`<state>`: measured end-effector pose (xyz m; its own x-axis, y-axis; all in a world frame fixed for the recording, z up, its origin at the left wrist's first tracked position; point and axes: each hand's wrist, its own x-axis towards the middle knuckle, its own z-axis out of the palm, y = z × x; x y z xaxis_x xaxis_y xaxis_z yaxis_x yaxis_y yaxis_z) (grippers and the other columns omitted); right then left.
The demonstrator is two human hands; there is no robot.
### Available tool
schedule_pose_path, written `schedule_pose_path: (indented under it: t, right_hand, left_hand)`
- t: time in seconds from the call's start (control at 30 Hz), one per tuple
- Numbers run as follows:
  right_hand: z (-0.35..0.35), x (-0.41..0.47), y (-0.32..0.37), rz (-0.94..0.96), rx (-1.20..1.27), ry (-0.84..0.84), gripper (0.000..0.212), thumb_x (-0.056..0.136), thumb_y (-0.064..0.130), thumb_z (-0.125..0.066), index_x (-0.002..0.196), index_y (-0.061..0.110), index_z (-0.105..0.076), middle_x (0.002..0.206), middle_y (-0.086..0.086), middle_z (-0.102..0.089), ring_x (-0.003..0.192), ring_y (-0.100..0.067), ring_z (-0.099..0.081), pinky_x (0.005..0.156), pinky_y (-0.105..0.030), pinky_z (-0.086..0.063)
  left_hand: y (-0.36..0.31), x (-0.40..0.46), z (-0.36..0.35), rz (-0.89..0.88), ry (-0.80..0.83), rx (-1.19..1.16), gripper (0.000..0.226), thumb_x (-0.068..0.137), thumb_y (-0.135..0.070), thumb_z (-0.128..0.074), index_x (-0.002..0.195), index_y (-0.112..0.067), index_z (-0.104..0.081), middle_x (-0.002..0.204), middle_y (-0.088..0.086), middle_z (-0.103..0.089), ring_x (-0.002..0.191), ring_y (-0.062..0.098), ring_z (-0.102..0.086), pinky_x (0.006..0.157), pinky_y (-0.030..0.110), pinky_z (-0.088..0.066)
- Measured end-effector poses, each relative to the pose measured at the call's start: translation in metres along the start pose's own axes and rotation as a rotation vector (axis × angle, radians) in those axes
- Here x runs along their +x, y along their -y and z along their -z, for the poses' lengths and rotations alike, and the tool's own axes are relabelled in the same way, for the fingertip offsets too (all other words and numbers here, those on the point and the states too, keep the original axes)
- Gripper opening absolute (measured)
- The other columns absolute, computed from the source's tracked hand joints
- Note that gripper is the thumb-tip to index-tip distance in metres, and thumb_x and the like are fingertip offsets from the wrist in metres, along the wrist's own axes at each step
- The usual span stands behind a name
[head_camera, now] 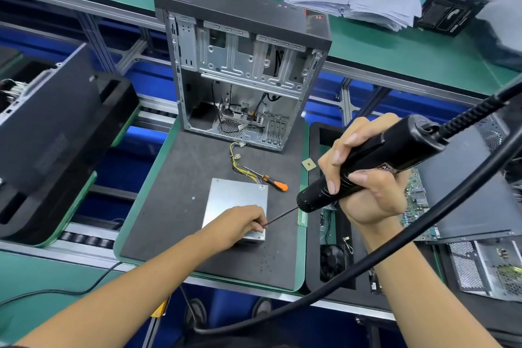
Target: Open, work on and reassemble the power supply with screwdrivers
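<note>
Power supply (236,200): we see it flat on the dark mat (175,206), in front of the open computer case (240,65), its wire bundle (243,169) trailing toward the case.
Left hand (240,222): we have it resting on the near right corner of the box, fingers curled round the tip of the bit; a screw may be pinched there, but we cannot make it out.
Right hand (364,178): we grip the black electric screwdriver (370,162) firmly, its bit slanting down to the left hand, its cord (367,257) looping past our arm.
Handling: we judge the metal box rigid and fairly heavy, with smooth sheet faces that could slide on the mat under driver pressure.
Where to hold: we would press down on the lid or clasp the side walls, never the wires, which look soft and easy to strain.
Spare tool: the orange-handled screwdriver (272,181) lies just beyond the box, beside the wires.
</note>
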<state>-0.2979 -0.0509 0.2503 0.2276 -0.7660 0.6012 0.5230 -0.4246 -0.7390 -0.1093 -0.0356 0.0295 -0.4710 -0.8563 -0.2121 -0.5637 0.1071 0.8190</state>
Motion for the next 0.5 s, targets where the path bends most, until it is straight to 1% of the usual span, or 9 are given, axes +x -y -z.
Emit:
schedule_pose_path:
  t: [0.1, 0.13, 0.23, 0.33, 0.4, 0.47, 0.5]
  right_hand:
    - [-0.003, 0.0, 0.0, -0.018, 0.023, -0.017, 0.032, 0.066, 0.005, -0.049, 0.092, 0.014, -0.065, 0.076, -0.006, -0.059, 0.036, -0.021, -0.043, 0.057, -0.026, -0.036]
    - [-0.004, 0.001, 0.0, -0.02, 0.034, -0.028, 0.031, 0.065, 0.005, -0.05, 0.091, 0.013, -0.064, 0.075, -0.007, -0.058, 0.035, -0.02, -0.043, 0.056, -0.026, -0.035]
    - [-0.006, 0.004, 0.0, -0.019, 0.049, -0.049, 0.026, 0.063, 0.004, -0.051, 0.088, 0.008, -0.06, 0.071, -0.012, -0.054, 0.034, -0.021, -0.041, 0.054, -0.025, -0.034]
    - [-0.006, 0.004, -0.002, -0.028, 0.07, -0.04, 0.027, 0.063, 0.004, -0.052, 0.088, 0.007, -0.06, 0.071, -0.013, -0.055, 0.034, -0.02, -0.042, 0.053, -0.025, -0.034]
    - [-0.006, 0.002, -0.004, -0.041, 0.081, -0.037, 0.028, 0.063, 0.004, -0.053, 0.089, 0.009, -0.064, 0.072, -0.012, -0.056, 0.035, -0.019, -0.043, 0.052, -0.026, -0.034]
    - [-0.007, 0.001, -0.006, -0.051, 0.074, -0.025, 0.028, 0.064, 0.004, -0.054, 0.09, 0.008, -0.064, 0.073, -0.012, -0.056, 0.036, -0.019, -0.043, 0.051, -0.03, -0.033]
    - [-0.008, 0.0, -0.007, -0.058, 0.072, -0.011, 0.027, 0.064, 0.004, -0.054, 0.091, 0.004, -0.06, 0.073, -0.013, -0.056, 0.037, -0.02, -0.043, 0.05, -0.032, -0.034]
  left_hand:
    - [0.002, 0.0, -0.001, 0.029, -0.014, -0.054, 0.023, 0.092, -0.014, -0.066, 0.088, -0.037, -0.062, 0.09, -0.028, -0.066, 0.09, 0.004, -0.062, 0.086, 0.027, -0.05]
    - [0.002, 0.0, -0.001, 0.027, -0.02, -0.065, 0.024, 0.092, -0.015, -0.067, 0.088, -0.038, -0.062, 0.09, -0.028, -0.067, 0.089, 0.003, -0.062, 0.084, 0.025, -0.049]
    - [0.004, 0.0, -0.001, 0.006, -0.026, -0.08, 0.017, 0.094, -0.014, -0.069, 0.092, -0.031, -0.064, 0.093, -0.022, -0.068, 0.089, 0.0, -0.062, 0.083, 0.02, -0.047]
    - [0.004, 0.0, -0.003, -0.041, -0.037, -0.021, 0.007, 0.094, -0.013, -0.071, 0.094, -0.019, -0.068, 0.089, -0.023, -0.065, 0.083, -0.005, -0.059, 0.08, 0.013, -0.039]
    - [0.005, 0.001, -0.006, -0.069, -0.087, 0.042, 0.003, 0.093, -0.013, -0.072, 0.094, -0.015, -0.07, 0.087, -0.021, -0.064, 0.086, 0.0, -0.054, 0.09, 0.017, -0.033]
    - [0.005, 0.0, -0.009, -0.068, -0.159, 0.135, 0.003, 0.093, -0.017, -0.072, 0.095, -0.02, -0.071, 0.092, -0.016, -0.064, 0.096, 0.003, -0.047, 0.099, 0.024, -0.024]
    - [0.006, 0.0, -0.01, -0.065, -0.197, 0.186, 0.005, 0.092, -0.02, -0.073, 0.096, -0.024, -0.073, 0.096, -0.015, -0.062, 0.103, 0.005, -0.045, 0.1, 0.025, -0.022]
